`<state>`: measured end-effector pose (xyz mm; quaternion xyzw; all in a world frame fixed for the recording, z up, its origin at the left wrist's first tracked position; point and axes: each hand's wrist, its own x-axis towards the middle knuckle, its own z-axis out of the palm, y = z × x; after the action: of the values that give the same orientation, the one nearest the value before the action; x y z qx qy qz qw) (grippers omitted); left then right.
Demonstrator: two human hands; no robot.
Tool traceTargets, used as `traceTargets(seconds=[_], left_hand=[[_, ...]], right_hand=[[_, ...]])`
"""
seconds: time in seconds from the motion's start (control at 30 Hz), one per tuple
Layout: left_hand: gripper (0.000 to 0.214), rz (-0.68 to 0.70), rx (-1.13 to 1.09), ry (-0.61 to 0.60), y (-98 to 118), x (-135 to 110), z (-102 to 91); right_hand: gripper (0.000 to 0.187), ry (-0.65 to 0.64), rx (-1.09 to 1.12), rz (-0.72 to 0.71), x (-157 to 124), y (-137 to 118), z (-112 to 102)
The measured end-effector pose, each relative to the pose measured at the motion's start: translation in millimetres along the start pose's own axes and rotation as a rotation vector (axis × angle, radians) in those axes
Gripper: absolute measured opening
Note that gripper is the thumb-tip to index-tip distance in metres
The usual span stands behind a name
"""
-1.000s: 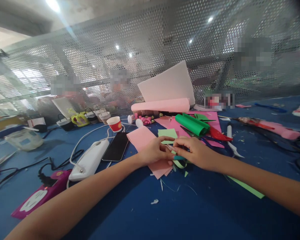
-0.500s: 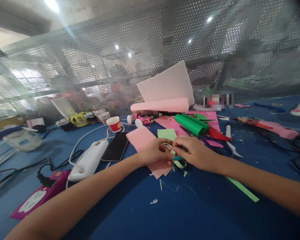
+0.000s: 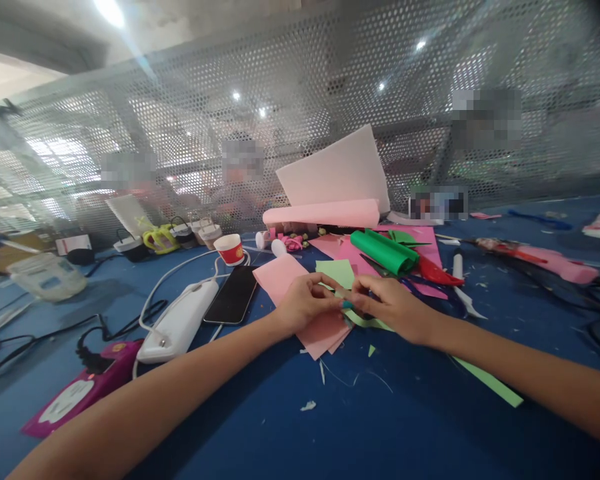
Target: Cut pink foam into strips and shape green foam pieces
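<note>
My left hand (image 3: 304,305) and my right hand (image 3: 399,308) meet over the paper pile, fingertips pinched close together. Between them is a light green paper strip (image 3: 373,322) that curls below the fingers. A small teal piece (image 3: 347,305) shows at the fingertips; its kind is unclear, and the fingers hide much of it. Beneath and beside my left hand lie pink paper pieces (image 3: 280,275). A light green sheet (image 3: 336,270) rests just behind both hands. Another green strip (image 3: 490,381) lies by my right forearm.
A black phone (image 3: 231,295), white power strip (image 3: 177,323) and purple box (image 3: 83,387) lie left. Behind stand a red-and-white paper cup (image 3: 230,249) and a pink roll (image 3: 323,213). Right are a green roll (image 3: 384,252) and a pink glue gun (image 3: 555,259) with cables.
Both hands have closed in at the fingertips, and less of the teal piece shows. The curled green strip now extends further right under my right hand.
</note>
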<state>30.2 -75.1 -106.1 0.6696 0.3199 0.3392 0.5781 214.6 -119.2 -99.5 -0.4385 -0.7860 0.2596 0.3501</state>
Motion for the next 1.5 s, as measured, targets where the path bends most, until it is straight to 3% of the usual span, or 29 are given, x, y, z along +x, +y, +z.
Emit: traceTargets(seconds=[0.17, 0.4, 0.8, 1.07, 1.5], left_hand=[[0.034, 0.000, -0.027, 0.116, -2, 2, -2.0], [0.033, -0.014, -0.067, 0.179, -3, 4, -0.2], [0.033, 0.012, -0.139, 0.155, -3, 3, -1.5], [0.035, 0.000, -0.040, 0.142, -1, 4, -1.0], [0.038, 0.004, -0.097, 0.111, -1, 2, -2.8]], right_hand=[[0.038, -0.057, 0.066, 0.154, 2, 4, 3], [0.033, -0.138, 0.205, 0.150, 3, 5, 0], [0.029, -0.051, 0.026, 0.147, 4, -1, -6], [0.024, -0.039, -0.066, 0.123, 2, -3, -4], [0.030, -0.139, -0.032, 0.170, -2, -7, 1]])
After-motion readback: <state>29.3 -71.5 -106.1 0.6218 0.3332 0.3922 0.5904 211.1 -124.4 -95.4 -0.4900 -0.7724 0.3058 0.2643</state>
